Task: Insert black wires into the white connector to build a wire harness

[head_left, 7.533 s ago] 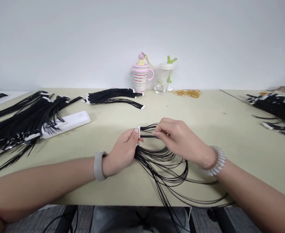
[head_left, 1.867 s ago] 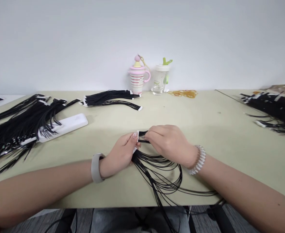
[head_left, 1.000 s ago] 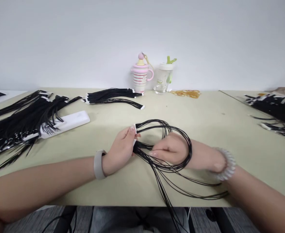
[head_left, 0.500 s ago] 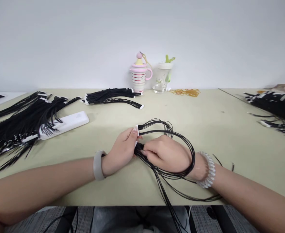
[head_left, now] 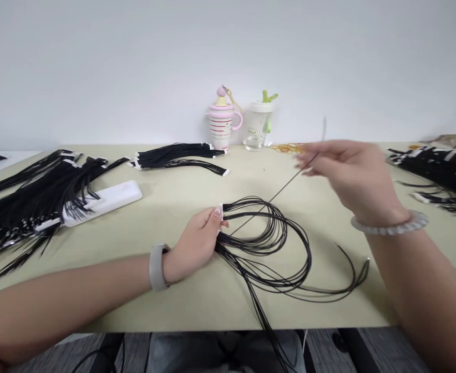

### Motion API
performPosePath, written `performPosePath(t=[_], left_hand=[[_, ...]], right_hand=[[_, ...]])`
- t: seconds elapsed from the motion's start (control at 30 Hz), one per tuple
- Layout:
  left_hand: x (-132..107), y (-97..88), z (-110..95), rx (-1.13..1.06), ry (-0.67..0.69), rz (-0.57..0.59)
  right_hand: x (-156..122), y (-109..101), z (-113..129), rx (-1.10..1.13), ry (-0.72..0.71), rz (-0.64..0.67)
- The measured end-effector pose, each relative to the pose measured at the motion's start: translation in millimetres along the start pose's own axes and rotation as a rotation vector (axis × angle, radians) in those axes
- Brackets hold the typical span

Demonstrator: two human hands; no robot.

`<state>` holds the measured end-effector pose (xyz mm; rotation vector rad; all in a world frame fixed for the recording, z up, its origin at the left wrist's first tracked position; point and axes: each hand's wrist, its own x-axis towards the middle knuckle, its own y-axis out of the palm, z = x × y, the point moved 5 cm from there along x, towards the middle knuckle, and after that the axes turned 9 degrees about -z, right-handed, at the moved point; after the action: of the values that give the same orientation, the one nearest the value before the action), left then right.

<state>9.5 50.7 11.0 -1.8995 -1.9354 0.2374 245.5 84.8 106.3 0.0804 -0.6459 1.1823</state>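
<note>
My left hand (head_left: 192,243) clamps a white connector (head_left: 220,212) at the bench (head_left: 328,311) centre, fingers pressed together on it. Its black wire harness (head_left: 285,269) loops rightward and trails over the near edge. My right hand (head_left: 348,176), raised and blurred, pinches one thin wire (head_left: 285,181), which runs diagonally up-right from the loops.

- Look at this bundle of thin black wires (head_left: 274,259), sweeping in loose loops across the tabletop (head_left: 328,316) and spilling over its front edge!
- There's the narrow white connector (head_left: 220,212), upright, tight in the left hand (head_left: 191,243).
- And one lone wire (head_left: 278,194) runs out diagonally, pinched by the blurred right hand (head_left: 352,178), well clear of the bundle!
</note>
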Motion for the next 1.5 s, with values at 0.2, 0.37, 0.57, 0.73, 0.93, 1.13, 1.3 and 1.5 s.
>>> performPosePath(t=[0.2,0.37,0.57,0.73,0.93,1.13,1.3,1.5], left_hand=[[-0.9,2.2,0.5,-0.036,-0.008,0.035],[-1.7,3.0,1.5,-0.076,-0.035,0.027],[-2.9,2.1,0.5,-0.106,-0.041,0.023],[-3.4,1.7,-3.4,-0.124,-0.019,0.026],[-4.3,2.8,-1.1,-0.130,-0.034,0.039],[-4.5,4.0,-0.3,-0.115,-0.021,0.052],[-4.5,4.4,-3.3,-0.091,0.013,0.083],[-4.9,5.1,-0.1,-0.129,-0.013,0.095]], right_hand=[[8.9,-12.3,-5.5,0.517,0.179,-0.251],[-24.7,33.0,10.1,0.083,0.033,0.245],[-67.5,76.2,18.8,-0.295,-0.450,0.528],[-74.1,82.6,17.8,-0.390,-0.480,0.505],[-75.9,85.1,17.4,-0.487,-0.494,0.527],[-78.4,85.2,19.8,-0.538,-0.564,0.546],[-81.1,88.8,21.2,-0.564,-0.580,0.516],[-81.4,91.5,21.6,-0.580,-0.621,0.514]])
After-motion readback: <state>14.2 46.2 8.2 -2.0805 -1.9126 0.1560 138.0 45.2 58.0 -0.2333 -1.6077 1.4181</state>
